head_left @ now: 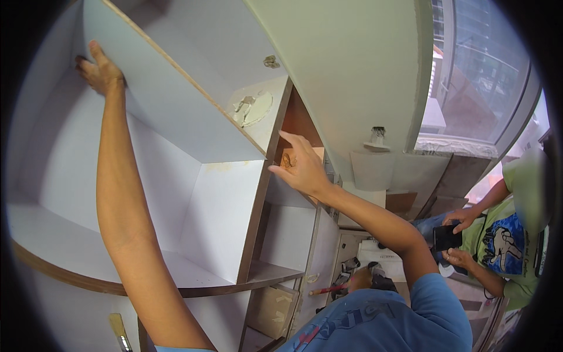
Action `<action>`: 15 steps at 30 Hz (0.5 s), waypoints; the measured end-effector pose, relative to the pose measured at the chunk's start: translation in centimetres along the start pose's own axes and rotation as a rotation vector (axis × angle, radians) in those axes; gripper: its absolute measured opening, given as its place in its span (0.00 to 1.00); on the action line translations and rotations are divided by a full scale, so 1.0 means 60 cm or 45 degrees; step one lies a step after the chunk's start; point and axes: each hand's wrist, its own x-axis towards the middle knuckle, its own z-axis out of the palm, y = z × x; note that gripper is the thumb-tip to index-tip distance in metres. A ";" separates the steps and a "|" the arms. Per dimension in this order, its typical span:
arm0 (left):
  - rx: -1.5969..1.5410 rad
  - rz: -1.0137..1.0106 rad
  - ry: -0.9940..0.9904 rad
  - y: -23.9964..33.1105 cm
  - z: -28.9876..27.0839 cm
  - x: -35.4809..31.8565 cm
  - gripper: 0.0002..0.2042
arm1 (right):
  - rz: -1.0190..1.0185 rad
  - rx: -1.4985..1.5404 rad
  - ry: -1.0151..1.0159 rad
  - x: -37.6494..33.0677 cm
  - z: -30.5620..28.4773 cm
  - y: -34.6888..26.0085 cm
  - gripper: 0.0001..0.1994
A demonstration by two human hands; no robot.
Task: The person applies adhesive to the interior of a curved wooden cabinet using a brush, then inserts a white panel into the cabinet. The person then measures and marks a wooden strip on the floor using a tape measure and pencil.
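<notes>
A white-lined wooden cabinet [226,217] with brown edges fills the left side. My left hand [104,73] reaches deep into an upper compartment, against the pale dividing panel [170,105]. Its thumb and fingers are spread, and a small dark patch at the fingertips cannot be made out. My right hand [304,167] is beside the brown front edge of the cabinet's side board [264,182]. Thumb and fingers stand apart there, with nothing seen between them. Whether the fingertips touch the edge is unclear. Behind this hand is an orange-brown recess [300,120].
A round whitish plate-like patch [258,108] lies in the adjoining compartment. A paintbrush [119,331] is at lower left, and a red stick [328,289] is below. At right, a person in a green shirt [498,234] holds a dark phone [447,238] near a window [481,70].
</notes>
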 end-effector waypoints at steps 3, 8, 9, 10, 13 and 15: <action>-0.003 0.016 0.067 0.008 -0.006 0.003 0.49 | 0.037 -0.017 0.027 0.040 0.063 -0.023 0.33; -0.095 0.023 0.023 0.011 0.005 -0.029 0.45 | -0.064 -0.405 -0.133 0.060 0.109 0.017 0.25; -0.077 0.012 0.009 0.006 -0.001 -0.044 0.44 | -0.060 -0.397 -0.134 0.058 0.114 0.013 0.24; -0.047 -0.005 0.014 -0.011 -0.005 -0.066 0.43 | -0.055 -0.391 -0.134 0.058 0.116 0.009 0.22; 0.038 -0.051 0.016 -0.050 -0.019 -0.171 0.40 | -0.064 -0.402 -0.132 0.057 0.118 0.002 0.20; 0.093 -0.119 -0.011 -0.071 -0.034 -0.260 0.38 | -0.071 -0.384 -0.126 0.053 0.129 -0.002 0.20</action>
